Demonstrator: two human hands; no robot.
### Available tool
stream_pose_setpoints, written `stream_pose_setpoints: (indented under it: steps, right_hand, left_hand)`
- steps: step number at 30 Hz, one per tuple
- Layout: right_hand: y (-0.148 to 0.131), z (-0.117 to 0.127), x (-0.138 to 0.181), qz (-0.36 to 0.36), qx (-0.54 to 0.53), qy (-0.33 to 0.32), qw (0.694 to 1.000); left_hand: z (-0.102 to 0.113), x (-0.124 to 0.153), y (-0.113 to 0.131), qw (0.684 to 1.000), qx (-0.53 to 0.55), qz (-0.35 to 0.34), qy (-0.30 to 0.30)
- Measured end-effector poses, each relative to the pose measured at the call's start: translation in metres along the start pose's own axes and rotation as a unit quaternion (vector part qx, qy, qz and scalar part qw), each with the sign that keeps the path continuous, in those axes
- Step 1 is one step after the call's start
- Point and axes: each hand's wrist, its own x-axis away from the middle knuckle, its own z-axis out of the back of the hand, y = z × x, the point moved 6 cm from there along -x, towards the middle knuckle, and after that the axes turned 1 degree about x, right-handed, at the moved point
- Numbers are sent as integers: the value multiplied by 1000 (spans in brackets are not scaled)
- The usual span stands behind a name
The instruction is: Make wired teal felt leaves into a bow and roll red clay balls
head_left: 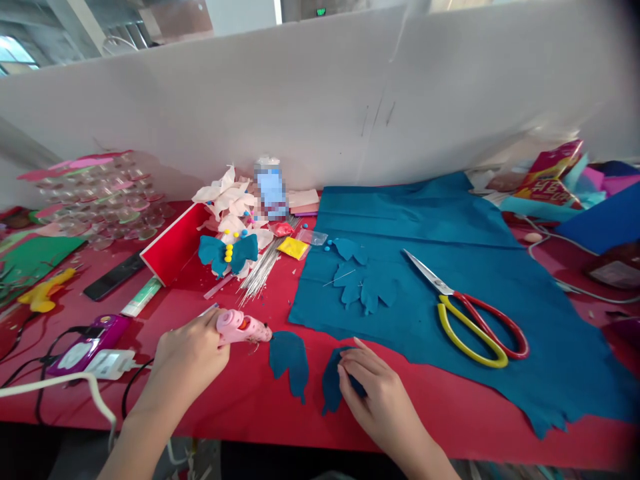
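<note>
My left hand (193,347) is closed round a pink hot glue gun (244,328). Its nozzle touches or hovers just over the top of a teal fabric wing (291,360) lying on the red table. To the right, my right hand (373,383) has its fingers bent over a second teal fabric wing (332,380), thumb and fingertips gripping its upper part. The fingers partly cover this wing. Farther back, more cut teal pieces (367,287) lie on a large teal fabric sheet (400,220), with a thin wire across them.
Scissors (465,313) with red and yellow handles rest on the sheet. Behind my left hand are a finished teal butterfly (227,253), wires (263,270), a yellow packet (293,248) and a phone (271,190). A purple power strip (87,343) with cables stands at left.
</note>
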Motion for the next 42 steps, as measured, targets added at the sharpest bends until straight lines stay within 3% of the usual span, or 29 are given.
stream_pose_setpoints:
  steps: [27, 42]
  right_hand:
    - [0, 0, -1, -7, 30, 18, 999]
    - [1, 1, 0, 0, 33, 31, 999]
  left_hand:
    - [13, 6, 7, 999, 8, -35, 39]
    - [28, 5, 36, 996, 39, -73, 43]
